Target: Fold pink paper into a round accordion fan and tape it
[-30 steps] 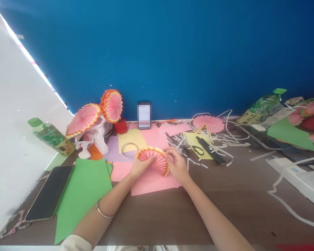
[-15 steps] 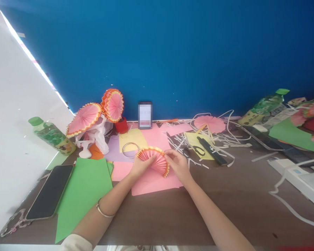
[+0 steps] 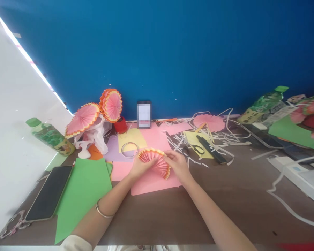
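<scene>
Between my hands is a pleated paper fan (image 3: pixel 161 166), pink with a yellow and orange zigzag edge, spread in a half circle. My left hand (image 3: pixel 141 167) grips it on the left side, thumb laid across the pleats. The fingers of my right hand (image 3: pixel 176 162) pinch its upper right edge. Beneath lie pink paper sheets (image 3: pixel 146 188) on the brown table. A silver ring (image 3: pixel 122 149) lies just behind my left hand, on yellow and purple paper. To the right, scissors (image 3: pixel 199 150) and a black pen-like tool (image 3: pixel 211 150) rest near a yellow sheet.
Green paper (image 3: pixel 81 195) and a dark phone (image 3: pixel 49 193) lie at the left. Finished-looking pleated paper rounds (image 3: pixel 84 118) stand behind, beside a tilted bottle (image 3: pixel 51 136). White paper strips (image 3: pixel 178 143) litter the back. A white power strip (image 3: pixel 290 174) sits at the right.
The fan's right end has tilted slightly lower and outward between my hands. Both hands keep their hold in nearly the same place; the view has shifted a little.
</scene>
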Motion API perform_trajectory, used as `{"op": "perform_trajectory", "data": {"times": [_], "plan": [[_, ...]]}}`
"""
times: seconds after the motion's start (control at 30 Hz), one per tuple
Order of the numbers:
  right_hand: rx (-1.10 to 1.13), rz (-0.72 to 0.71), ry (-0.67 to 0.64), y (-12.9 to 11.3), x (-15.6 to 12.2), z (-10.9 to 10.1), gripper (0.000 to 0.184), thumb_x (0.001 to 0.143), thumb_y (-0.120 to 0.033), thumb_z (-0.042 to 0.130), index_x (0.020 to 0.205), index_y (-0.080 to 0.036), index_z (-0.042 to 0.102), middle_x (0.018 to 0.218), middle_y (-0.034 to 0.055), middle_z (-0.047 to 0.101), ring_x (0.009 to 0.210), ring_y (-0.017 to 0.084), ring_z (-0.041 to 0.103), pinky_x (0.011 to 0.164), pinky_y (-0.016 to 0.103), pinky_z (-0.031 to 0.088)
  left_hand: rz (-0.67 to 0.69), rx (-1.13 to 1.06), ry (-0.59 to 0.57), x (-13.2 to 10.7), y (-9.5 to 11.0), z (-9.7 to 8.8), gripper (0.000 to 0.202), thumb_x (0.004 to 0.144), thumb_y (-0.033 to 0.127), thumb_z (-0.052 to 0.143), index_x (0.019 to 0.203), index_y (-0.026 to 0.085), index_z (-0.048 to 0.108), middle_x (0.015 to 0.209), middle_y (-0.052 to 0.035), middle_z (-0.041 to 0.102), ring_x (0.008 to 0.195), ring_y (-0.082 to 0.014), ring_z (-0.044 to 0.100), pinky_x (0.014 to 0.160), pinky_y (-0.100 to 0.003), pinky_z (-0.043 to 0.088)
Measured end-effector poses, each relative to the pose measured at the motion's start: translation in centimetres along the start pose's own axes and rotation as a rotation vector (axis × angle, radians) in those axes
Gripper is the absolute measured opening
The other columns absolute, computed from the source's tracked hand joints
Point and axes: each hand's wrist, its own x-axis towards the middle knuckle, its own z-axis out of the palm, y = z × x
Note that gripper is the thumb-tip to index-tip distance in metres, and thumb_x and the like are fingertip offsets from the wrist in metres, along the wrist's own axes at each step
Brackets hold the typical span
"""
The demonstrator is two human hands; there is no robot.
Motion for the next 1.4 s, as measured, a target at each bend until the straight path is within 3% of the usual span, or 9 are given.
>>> {"op": "perform_trajectory", "data": {"times": [0.2, 0.43, 0.6, 0.73, 1.0, 1.17, 1.23, 1.33, 1.4], "plan": [[-0.006, -0.015, 0.079, 0.5, -0.1, 0.3, 0.014, 0.064, -0.030, 0.065, 0.067, -0.017, 0.060, 0.069, 0.0029, 0.065, 0.069, 0.018, 0.060, 0.067, 0.030, 0.047, 0.019, 0.015, -0.037, -0.1, 0.2, 0.2, 0.034, 0.063, 0.036, 0.071, 0.089, 0.016, 0.063, 0.093, -0.0080, 0.067, 0.088, -0.0220, 0.062, 0.079, -0.034, 0.049], [-0.017, -0.057, 0.069, 0.8, -0.2, 0.6, 0.019, 0.069, -0.035, 0.063, 0.075, -0.016, 0.062, 0.077, 0.0056, 0.065, 0.078, 0.019, 0.061, 0.074, 0.032, 0.048, -0.055, 0.014, -0.024, 0.1, 0.0, -0.3, 0.036, 0.063, 0.037, 0.070, 0.090, 0.014, 0.063, 0.095, -0.0099, 0.066, 0.090, -0.0232, 0.062, 0.080, -0.035, 0.048], [-0.227, -0.295, -0.007, 0.1, 0.0, -0.8, 0.032, 0.073, -0.030, 0.060, 0.104, -0.023, 0.056, 0.099, 0.0067, 0.059, 0.079, 0.017, 0.058, 0.077, 0.035, 0.049, -0.068, -0.014, -0.062, 0.1, 0.5, -0.3, 0.034, 0.061, 0.036, 0.072, 0.087, 0.015, 0.065, 0.094, -0.0098, 0.067, 0.088, -0.0240, 0.062, 0.079, -0.036, 0.048], [-0.527, -0.447, -0.135, -0.8, 0.1, -2.0, 0.009, 0.076, -0.030, 0.057, 0.078, -0.025, 0.064, 0.101, 0.0053, 0.057, 0.096, 0.022, 0.054, 0.089, 0.040, 0.041, -0.040, -0.026, -0.131, 0.1, 1.0, -0.4, 0.034, 0.061, 0.035, 0.072, 0.087, 0.014, 0.065, 0.092, -0.0101, 0.067, 0.086, -0.0239, 0.062, 0.079, -0.037, 0.048], [-0.628, -0.343, -0.316, -1.4, 0.2, -2.5, 0.015, 0.081, -0.029, 0.050, 0.071, -0.025, 0.059, 0.104, 0.0021, 0.059, 0.098, 0.021, 0.053, 0.085, 0.037, 0.040, -0.044, 0.083, -0.218, 0.3, 0.8, -0.9, 0.034, 0.062, 0.032, 0.072, 0.090, 0.014, 0.064, 0.087, -0.0087, 0.067, 0.084, -0.0238, 0.062, 0.079, -0.037, 0.048], [-0.692, -0.438, -0.245, -1.2, 0.4, -2.6, 0.015, 0.081, -0.031, 0.051, 0.070, -0.024, 0.059, 0.091, 0.0045, 0.062, 0.091, 0.022, 0.054, 0.085, 0.042, 0.038, 0.036, -0.106, -0.036, 1.1, -0.3, -1.1, 0.037, 0.062, 0.031, 0.072, 0.093, 0.016, 0.059, 0.092, -0.0064, 0.065, 0.086, -0.0194, 0.061, 0.080, -0.033, 0.047], [-0.609, -0.399, -0.227, -1.0, 0.3, -2.5, 0.011, 0.079, -0.033, 0.054, 0.078, -0.024, 0.059, 0.098, 0.0050, 0.061, 0.094, 0.022, 0.054, 0.087, 0.042, 0.039, 0.017, -0.172, -0.072, 1.2, -0.5, -1.1, 0.036, 0.064, 0.032, 0.071, 0.092, 0.016, 0.057, 0.087, -0.0060, 0.065, 0.081, -0.0179, 0.062, 0.076, -0.032, 0.048], [-0.350, -0.223, -0.162, -0.7, 0.2, -1.7, 0.027, 0.077, -0.037, 0.056, 0.100, -0.023, 0.056, 0.105, 0.0064, 0.060, 0.095, 0.020, 0.056, 0.084, 0.038, 0.044, -0.031, -0.172, -0.197, 1.0, -0.2, -0.9, 0.037, 0.063, 0.033, 0.072, 0.093, 0.016, 0.058, 0.085, -0.0062, 0.066, 0.075, -0.0173, 0.063, 0.072, -0.030, 0.049], [-0.219, -0.116, -0.124, -0.5, 0.2, -1.0, 0.030, 0.074, -0.039, 0.058, 0.099, -0.021, 0.058, 0.099, 0.0069, 0.063, 0.090, 0.020, 0.059, 0.080, 0.036, 0.047, -0.032, -0.146, -0.249, 0.8, 0.1, -0.7, 0.037, 0.062, 0.033, 0.072, 0.092, 0.015, 0.060, 0.085, -0.0067, 0.066, 0.075, -0.0176, 0.063, 0.071, -0.029, 0.048]]}}
